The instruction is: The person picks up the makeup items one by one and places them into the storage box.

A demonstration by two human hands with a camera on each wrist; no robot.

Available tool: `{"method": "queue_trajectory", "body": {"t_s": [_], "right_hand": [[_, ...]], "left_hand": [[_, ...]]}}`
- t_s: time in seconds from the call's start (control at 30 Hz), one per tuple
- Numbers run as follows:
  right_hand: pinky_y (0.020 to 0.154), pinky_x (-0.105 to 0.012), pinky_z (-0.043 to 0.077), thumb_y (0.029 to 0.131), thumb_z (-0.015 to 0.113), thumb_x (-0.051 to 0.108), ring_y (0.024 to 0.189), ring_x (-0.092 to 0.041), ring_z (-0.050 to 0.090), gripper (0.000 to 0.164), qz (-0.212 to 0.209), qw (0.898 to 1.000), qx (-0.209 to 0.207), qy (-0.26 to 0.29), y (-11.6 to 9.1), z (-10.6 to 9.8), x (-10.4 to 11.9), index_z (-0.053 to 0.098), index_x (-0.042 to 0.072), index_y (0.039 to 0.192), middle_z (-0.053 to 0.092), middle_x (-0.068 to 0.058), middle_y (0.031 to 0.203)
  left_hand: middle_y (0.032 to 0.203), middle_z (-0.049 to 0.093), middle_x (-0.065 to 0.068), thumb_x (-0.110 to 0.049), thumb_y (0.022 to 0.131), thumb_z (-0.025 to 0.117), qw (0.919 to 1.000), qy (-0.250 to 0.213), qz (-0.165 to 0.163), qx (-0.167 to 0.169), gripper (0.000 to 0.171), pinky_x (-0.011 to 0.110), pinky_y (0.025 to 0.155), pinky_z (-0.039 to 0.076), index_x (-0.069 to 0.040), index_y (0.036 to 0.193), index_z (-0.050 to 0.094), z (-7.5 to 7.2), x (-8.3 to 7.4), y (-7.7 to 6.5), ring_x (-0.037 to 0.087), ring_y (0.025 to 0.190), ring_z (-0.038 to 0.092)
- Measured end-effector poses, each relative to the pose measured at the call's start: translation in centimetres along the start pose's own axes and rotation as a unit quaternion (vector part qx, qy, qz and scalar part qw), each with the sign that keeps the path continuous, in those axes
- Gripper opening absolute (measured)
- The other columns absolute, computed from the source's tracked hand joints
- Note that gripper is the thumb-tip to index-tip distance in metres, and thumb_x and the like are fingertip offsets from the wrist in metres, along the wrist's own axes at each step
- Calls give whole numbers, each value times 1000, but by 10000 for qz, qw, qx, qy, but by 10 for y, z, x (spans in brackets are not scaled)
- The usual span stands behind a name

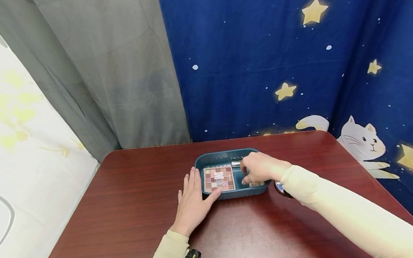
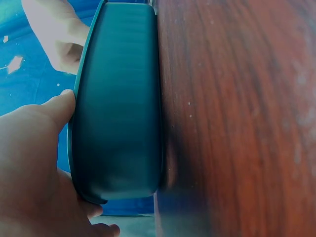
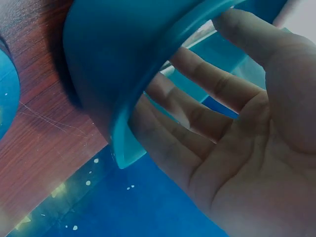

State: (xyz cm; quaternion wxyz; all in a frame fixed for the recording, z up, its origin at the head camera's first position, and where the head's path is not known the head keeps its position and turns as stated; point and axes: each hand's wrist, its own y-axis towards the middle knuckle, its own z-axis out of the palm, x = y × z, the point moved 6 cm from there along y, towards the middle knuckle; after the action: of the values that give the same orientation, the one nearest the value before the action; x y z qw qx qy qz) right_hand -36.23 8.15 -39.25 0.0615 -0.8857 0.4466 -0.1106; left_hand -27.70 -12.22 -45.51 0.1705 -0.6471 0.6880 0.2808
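Note:
A teal plastic bin (image 1: 232, 195) with rounded corners stands on the table. On the left of its floor lies an eyeshadow palette (image 1: 218, 178) with a grid of brown and pink squares. A small clear and silver item (image 1: 235, 164) is at the back, beside my right fingertips. My left hand (image 1: 193, 201) rests against the bin's left end, fingers straight, with its thumb (image 2: 63, 104) touching the front rim. Over the bin's right side reaches my right hand (image 1: 260, 167); its fingers (image 3: 207, 84) point loosely down inside, thumb apart from them. I see nothing pinched there.
Just right of the bin lies a round object (image 1: 283, 188) with a dark edge and shiny blue face, partly hidden by my right forearm. The reddish-brown wooden table (image 1: 133, 212) has its far edge behind the bin. Grey and blue star-patterned curtains (image 1: 238, 71) hang beyond.

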Motion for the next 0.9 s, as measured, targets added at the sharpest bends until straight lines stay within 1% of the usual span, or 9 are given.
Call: {"method": "queue_trajectory", "body": {"t_s": [0.07, 0.13, 0.27, 0.37, 0.5, 0.57, 0.67, 0.77, 0.9], "right_hand": [[75, -36, 53, 84, 82, 37, 74, -10, 59, 29, 0, 9999, -155, -32, -2, -3, 1, 76, 13, 99, 66, 8, 81], [73, -36, 52, 84, 82, 37, 75, -11, 59, 30, 29, 9997, -223, 17, -4, -5, 2, 76, 13, 102, 69, 4, 88], [72, -36, 52, 85, 82, 36, 78, -14, 57, 30, 73, 9991, -407, 51, -8, -8, 3, 76, 14, 105, 69, -2, 101], [72, -35, 52, 84, 82, 36, 79, -14, 56, 28, 58, 9978, -654, -1, -13, -11, 3, 76, 17, 104, 65, -3, 100], [71, -34, 52, 84, 82, 36, 78, -12, 57, 28, 0, 9951, -985, -3, -19, -14, 3, 75, 19, 105, 62, 1, 96], [71, -35, 53, 84, 82, 35, 78, -12, 58, 32, -50, 9939, -1105, 48, -22, -13, 4, 75, 17, 109, 62, 1, 99], [71, -34, 53, 86, 80, 35, 77, -10, 58, 36, -79, 9926, -1207, 120, -26, -11, 5, 74, 16, 116, 62, -2, 107], [69, -33, 52, 88, 78, 34, 74, -9, 57, 36, -138, 9911, -1313, 170, -31, -9, 5, 72, 16, 119, 61, -3, 112], [72, -34, 52, 88, 78, 32, 82, -12, 58, 38, -194, 9874, -1561, 157, -37, -7, 3, 71, 15, 122, 61, -3, 115]], "left_hand": [[169, 9, 4, -72, 89, 56, 10000, -3, 9, -8, 104, 72, 110, 18, -10, 162, 16, 0, 0, 0, 34, 153, 10], [169, 9, 4, -71, 89, 57, 10000, -7, 4, -8, 104, 72, 110, 18, -11, 162, 16, -1, -1, 0, 34, 153, 10], [169, 9, 4, -72, 89, 57, 10000, 16, -3, -7, 104, 72, 110, 18, -11, 162, 16, 0, -1, 0, 35, 153, 10], [169, 9, 4, -72, 89, 57, 10000, 17, -9, 5, 104, 72, 110, 17, -11, 162, 15, 0, -1, 1, 34, 153, 10], [169, 7, 3, -71, 89, 58, 10000, -18, -18, 25, 104, 71, 111, 17, -11, 163, 15, 1, -1, 1, 33, 153, 8], [169, 7, 2, -70, 89, 58, 10000, -34, -21, 31, 104, 71, 111, 16, -11, 162, 15, 1, -1, 0, 33, 153, 8], [169, 7, 3, -71, 89, 58, 10000, -4, -11, 32, 104, 71, 111, 16, -11, 162, 15, 1, 0, 1, 33, 153, 8], [169, 8, 4, -71, 89, 57, 10000, 22, 2, 14, 104, 72, 110, 17, -10, 162, 16, 2, 1, 1, 34, 153, 9], [169, 9, 4, -73, 89, 56, 10000, 36, -3, 14, 104, 72, 110, 17, -11, 162, 16, 2, 1, 1, 34, 153, 9]]}}
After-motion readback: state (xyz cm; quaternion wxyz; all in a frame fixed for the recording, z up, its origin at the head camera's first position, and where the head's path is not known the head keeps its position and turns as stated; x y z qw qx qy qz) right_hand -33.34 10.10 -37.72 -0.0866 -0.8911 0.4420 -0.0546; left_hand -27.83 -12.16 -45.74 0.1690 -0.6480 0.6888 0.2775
